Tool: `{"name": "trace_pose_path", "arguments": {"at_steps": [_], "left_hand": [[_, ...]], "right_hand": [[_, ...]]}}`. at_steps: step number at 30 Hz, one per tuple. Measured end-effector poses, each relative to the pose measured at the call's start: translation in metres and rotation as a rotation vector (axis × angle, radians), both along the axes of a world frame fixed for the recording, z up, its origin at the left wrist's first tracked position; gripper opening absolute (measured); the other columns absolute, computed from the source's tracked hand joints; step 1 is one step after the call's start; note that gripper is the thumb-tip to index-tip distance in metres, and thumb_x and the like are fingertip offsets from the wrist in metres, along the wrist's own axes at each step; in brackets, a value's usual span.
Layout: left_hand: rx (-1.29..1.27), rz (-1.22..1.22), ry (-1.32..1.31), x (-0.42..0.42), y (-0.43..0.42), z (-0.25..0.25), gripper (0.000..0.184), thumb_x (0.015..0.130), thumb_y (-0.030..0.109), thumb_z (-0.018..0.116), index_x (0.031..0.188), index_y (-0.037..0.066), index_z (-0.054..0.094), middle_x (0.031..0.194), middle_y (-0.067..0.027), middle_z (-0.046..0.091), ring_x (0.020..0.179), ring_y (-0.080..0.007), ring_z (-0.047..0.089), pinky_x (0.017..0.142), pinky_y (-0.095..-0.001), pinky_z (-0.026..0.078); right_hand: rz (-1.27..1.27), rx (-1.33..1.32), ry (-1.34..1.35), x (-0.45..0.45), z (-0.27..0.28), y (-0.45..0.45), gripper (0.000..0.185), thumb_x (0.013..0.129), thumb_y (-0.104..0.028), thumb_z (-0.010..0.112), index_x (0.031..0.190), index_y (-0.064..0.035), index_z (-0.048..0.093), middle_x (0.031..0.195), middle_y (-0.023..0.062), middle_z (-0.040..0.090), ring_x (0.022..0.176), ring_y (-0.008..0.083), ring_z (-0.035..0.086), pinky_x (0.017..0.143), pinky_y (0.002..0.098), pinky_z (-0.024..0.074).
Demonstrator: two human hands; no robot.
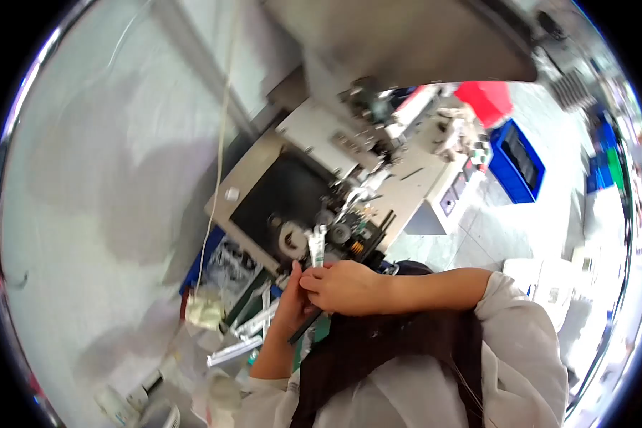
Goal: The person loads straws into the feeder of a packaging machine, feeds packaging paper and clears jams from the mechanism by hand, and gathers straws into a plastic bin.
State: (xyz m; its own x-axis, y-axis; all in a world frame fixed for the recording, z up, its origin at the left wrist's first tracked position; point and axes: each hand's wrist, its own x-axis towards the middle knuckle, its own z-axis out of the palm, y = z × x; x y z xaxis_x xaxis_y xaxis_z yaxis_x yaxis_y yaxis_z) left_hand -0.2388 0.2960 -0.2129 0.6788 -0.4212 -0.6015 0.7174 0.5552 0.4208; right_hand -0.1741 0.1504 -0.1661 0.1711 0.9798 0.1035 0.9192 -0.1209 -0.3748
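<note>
Right hand (346,287) pinches the lower end of a silvery strip (317,246), probably to steady it beside the machine's white disc (287,241). Left hand (292,303) meets it, likely for support; can't tell its grip, fingers partly hidden.

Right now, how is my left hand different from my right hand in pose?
The left hand reaches upward in the picture, while the right hand comes in almost level from the right side. The right hand shows its back clearly; the left hand is partly hidden behind it. Both are bare and meet near the lower end of the silver strip.
</note>
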Motion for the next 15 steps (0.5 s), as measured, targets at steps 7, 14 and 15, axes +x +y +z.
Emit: {"name": "trace_pose_path", "arguments": {"at_steps": [7, 14, 15], "left_hand": [[-0.116, 0.280, -0.421, 0.058, -0.103, 0.037, 0.033, 0.087, 0.041, 0.037, 0.086, 0.009, 0.045, 0.054, 0.0046, 0.033, 0.037, -0.0041, 0.023, 0.032, -0.0187, 0.020], [-0.047, -0.216, -0.504, 0.004, -0.178, 0.022, 0.032, 0.087, 0.039, 0.038, 0.073, 0.010, 0.038, 0.053, 0.0018, 0.032, 0.043, -0.0095, 0.028, 0.039, -0.0218, 0.024], [-0.103, -0.248, -0.469, -0.003, -0.175, -0.001, 0.029, 0.088, 0.035, 0.038, 0.074, 0.010, 0.039, 0.054, -0.0001, 0.035, 0.044, -0.0095, 0.030, 0.040, -0.0224, 0.025]], "right_hand": [[-1.070, 0.465, 0.513, 0.035, 0.057, -0.115, 0.026, 0.080, -0.022, 0.053, 0.099, -0.0042, 0.054, 0.079, 0.0159, 0.058, 0.076, 0.0307, 0.056, 0.067, 0.0339, 0.0439], [-1.186, 0.696, 1.027, 0.011, 0.045, -0.165, 0.028, 0.082, -0.030, 0.051, 0.072, -0.0055, 0.061, 0.052, -0.0009, 0.048, 0.045, 0.0077, 0.040, 0.039, 0.0239, 0.0297], [-1.122, 0.694, 1.069, -0.002, 0.038, -0.173, 0.026, 0.081, -0.029, 0.052, 0.071, -0.0061, 0.061, 0.055, -0.0011, 0.053, 0.044, 0.0073, 0.038, 0.038, 0.0237, 0.0279]]}}
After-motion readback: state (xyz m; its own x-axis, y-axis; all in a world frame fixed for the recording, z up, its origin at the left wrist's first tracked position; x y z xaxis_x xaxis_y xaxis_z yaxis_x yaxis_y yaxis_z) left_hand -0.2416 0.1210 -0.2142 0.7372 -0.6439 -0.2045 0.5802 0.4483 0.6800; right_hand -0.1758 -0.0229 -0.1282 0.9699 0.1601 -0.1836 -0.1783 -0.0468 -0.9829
